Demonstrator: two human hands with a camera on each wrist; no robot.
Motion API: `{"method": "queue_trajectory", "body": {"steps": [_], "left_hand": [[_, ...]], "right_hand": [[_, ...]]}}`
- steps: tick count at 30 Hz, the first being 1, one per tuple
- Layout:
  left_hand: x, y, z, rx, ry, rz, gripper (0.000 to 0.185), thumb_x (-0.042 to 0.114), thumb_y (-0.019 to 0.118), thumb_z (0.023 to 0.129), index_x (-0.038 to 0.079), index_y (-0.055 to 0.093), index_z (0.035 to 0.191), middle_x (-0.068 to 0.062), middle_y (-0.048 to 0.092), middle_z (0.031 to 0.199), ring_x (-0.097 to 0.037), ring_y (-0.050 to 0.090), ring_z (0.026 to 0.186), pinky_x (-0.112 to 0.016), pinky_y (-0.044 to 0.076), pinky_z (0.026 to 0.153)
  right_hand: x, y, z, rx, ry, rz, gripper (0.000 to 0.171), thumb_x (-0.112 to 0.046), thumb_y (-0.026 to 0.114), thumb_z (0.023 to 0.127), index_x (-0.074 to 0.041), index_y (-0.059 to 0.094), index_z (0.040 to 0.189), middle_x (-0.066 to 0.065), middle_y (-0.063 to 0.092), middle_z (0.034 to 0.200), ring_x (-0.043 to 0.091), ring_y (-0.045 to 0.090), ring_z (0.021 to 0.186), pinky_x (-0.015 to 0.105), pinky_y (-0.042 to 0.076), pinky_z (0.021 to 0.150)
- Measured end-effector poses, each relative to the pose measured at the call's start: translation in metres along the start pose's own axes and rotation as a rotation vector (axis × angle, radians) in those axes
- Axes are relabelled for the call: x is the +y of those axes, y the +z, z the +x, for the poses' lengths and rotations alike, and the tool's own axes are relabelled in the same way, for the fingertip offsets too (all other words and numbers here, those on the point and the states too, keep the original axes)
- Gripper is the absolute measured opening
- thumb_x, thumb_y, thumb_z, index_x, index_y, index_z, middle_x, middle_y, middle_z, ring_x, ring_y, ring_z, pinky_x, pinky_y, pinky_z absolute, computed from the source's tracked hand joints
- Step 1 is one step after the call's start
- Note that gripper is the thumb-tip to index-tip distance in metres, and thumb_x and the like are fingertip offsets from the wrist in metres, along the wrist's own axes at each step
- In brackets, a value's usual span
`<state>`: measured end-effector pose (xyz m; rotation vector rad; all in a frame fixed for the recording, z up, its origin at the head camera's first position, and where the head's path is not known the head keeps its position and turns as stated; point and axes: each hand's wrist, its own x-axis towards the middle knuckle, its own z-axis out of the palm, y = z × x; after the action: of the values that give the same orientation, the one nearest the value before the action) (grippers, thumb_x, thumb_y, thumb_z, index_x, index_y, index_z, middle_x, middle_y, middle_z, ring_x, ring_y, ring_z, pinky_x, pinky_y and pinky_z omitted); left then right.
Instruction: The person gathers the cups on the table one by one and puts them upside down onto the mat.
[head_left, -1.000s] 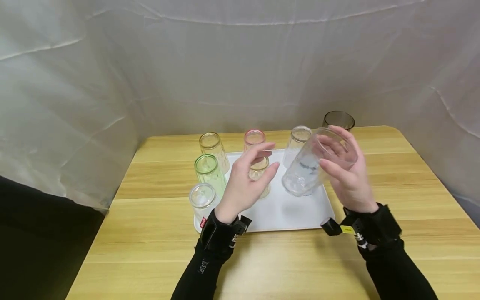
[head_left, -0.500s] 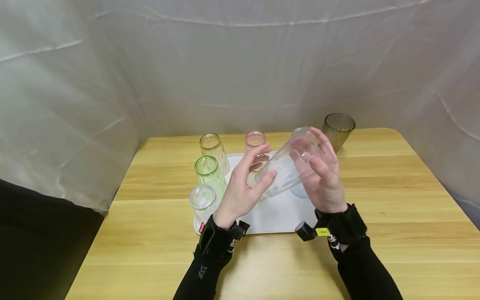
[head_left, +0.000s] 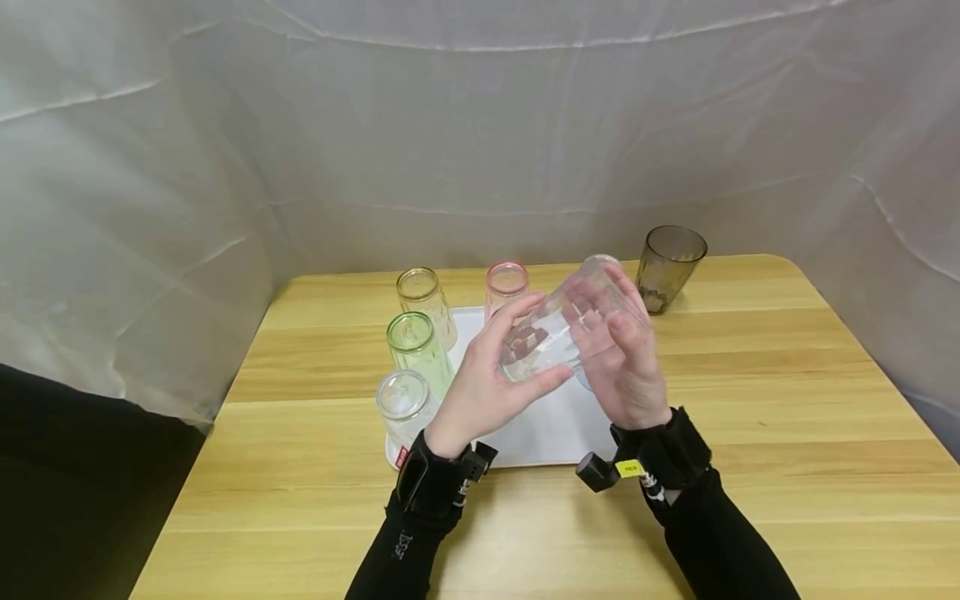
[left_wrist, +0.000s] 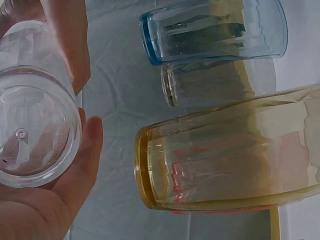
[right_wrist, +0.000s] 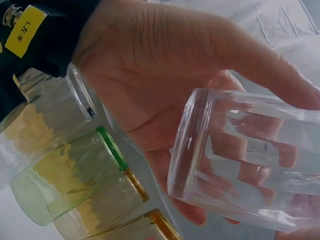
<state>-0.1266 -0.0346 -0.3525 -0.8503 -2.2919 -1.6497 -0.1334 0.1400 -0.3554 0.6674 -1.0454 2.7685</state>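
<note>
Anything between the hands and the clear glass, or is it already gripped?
Nothing is in between. The left hand cups the base end of the clear glass, and the right hand holds its far side. It sits tilted above the white tray.

Light is gleaming off the clear, glossy tumbler (head_left: 564,329); the tray (head_left: 555,425) is looking smooth, matt white; the surface (head_left: 750,433) is showing satin wood grain.
</note>
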Motion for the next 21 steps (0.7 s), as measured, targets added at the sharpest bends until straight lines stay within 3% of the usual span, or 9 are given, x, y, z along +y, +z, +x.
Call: {"method": "queue_trajectory", "body": {"steps": [7,12,15,21], "left_hand": [[0.001,0.001,0.001,0.032,0.027,0.027,0.086,0.022,0.092,0.071,0.022,0.049,0.145,0.004,0.057,0.145,-0.013,0.057,0.129,-0.04,0.053,0.104],[0.001,-0.001,0.0,0.055,0.064,0.051,0.084,0.02,0.091,0.072,0.019,0.051,0.145,-0.001,0.059,0.143,-0.017,0.064,0.118,-0.039,0.059,0.095],[0.003,-0.005,-0.001,0.069,0.098,0.124,0.083,0.023,0.091,0.072,0.018,0.052,0.146,-0.002,0.061,0.141,-0.019,0.066,0.109,-0.034,0.061,0.085],[0.011,-0.018,-0.005,0.082,0.176,0.32,0.083,0.03,0.09,0.073,0.018,0.053,0.146,-0.004,0.065,0.135,-0.021,0.066,0.112,-0.034,0.06,0.086]], "right_hand": [[-0.001,0.002,0.002,-0.025,0.012,0.0,0.074,-0.028,0.084,0.082,-0.015,0.042,0.141,0.004,0.058,0.131,0.019,0.054,0.124,0.031,0.044,0.113],[-0.004,-0.001,0.003,-0.049,0.015,-0.067,0.076,-0.028,0.084,0.082,-0.013,0.041,0.142,0.004,0.058,0.132,0.019,0.053,0.127,0.031,0.041,0.118],[-0.008,-0.007,0.004,-0.059,0.013,-0.121,0.073,-0.022,0.081,0.084,-0.01,0.041,0.144,0.004,0.057,0.134,0.018,0.05,0.129,0.031,0.039,0.12],[-0.015,-0.018,0.006,-0.068,-0.002,-0.283,0.069,-0.016,0.074,0.088,-0.01,0.04,0.147,0.005,0.05,0.142,0.02,0.045,0.136,0.03,0.043,0.115]]}}
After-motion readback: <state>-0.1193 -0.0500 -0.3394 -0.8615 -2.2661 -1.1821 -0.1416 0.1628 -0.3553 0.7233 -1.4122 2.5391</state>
